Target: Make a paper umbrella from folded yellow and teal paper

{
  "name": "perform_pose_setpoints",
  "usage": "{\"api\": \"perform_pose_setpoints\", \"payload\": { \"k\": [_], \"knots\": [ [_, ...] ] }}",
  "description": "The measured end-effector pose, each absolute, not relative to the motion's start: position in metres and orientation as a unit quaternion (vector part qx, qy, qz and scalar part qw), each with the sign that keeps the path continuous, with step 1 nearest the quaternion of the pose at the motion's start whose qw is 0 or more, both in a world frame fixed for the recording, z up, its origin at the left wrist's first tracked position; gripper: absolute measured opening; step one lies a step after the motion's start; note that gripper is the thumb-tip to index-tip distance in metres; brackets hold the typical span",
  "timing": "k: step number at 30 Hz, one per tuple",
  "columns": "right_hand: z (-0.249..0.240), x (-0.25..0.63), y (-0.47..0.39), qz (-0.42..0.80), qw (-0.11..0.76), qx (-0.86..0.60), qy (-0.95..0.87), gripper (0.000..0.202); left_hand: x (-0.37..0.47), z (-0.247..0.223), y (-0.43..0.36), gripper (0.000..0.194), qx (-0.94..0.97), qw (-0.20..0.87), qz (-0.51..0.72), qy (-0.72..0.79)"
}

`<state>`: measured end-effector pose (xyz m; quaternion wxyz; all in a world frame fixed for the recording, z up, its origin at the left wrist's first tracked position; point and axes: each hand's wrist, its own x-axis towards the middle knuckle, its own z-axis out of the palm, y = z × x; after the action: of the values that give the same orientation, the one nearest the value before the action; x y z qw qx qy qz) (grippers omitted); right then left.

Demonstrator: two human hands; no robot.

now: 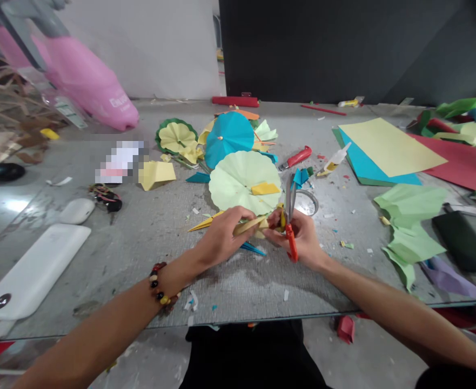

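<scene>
Between the fingers of my left hand (221, 237) is a folded strip of pale yellow paper (249, 225). My right hand (304, 240) holds red-handled scissors (290, 243) with the blades pointing up and away; its fingertips meet the paper's right end. Just beyond both hands lies a scalloped light green paper disc (238, 178) with a small yellow paper piece (265, 188) on it. A pleated blue paper disc (230, 135) leans behind that. Pointed yellow (205, 221) and blue (254, 248) folded papers lie near my left hand, partly hidden. A tape roll (314, 202) sits behind my right hand.
Stacked coloured sheets (387, 146) and crumpled green paper (414, 227) lie right. A red-handled cutter (298, 156) and a glue bottle (337, 159) are further back. At left are a white power bank (39, 270), keys (106, 197) and a pink bottle (92, 81).
</scene>
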<state>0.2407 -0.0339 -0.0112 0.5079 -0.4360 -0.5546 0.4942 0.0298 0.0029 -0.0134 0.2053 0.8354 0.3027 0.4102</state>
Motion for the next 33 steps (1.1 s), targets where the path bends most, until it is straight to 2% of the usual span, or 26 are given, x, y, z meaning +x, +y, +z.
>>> {"api": "perform_pose_setpoints", "payload": {
  "k": [10,19,29,31,33],
  "knots": [
    [-0.006,0.24,-0.037,0.489,0.499,-0.452,-0.555,0.038,0.031,-0.011,-0.001,0.027,0.841,0.239,0.385,0.295],
    [-0.004,0.244,-0.036,0.488,0.493,-0.457,-0.557,0.039,0.028,-0.007,-0.002,0.034,0.856,0.243,0.371,0.264],
    [0.001,0.241,-0.035,0.49,0.503,-0.455,-0.548,0.048,0.029,-0.01,-0.001,0.024,0.85,0.206,0.395,0.281],
    [0.003,0.24,-0.035,0.488,0.504,-0.462,-0.543,0.047,0.026,-0.008,-0.001,0.032,0.851,0.223,0.394,0.266],
    [0.003,0.241,-0.035,0.483,0.504,-0.47,-0.54,0.044,0.023,-0.003,-0.002,0.048,0.85,0.259,0.392,0.237]
  ]
}}
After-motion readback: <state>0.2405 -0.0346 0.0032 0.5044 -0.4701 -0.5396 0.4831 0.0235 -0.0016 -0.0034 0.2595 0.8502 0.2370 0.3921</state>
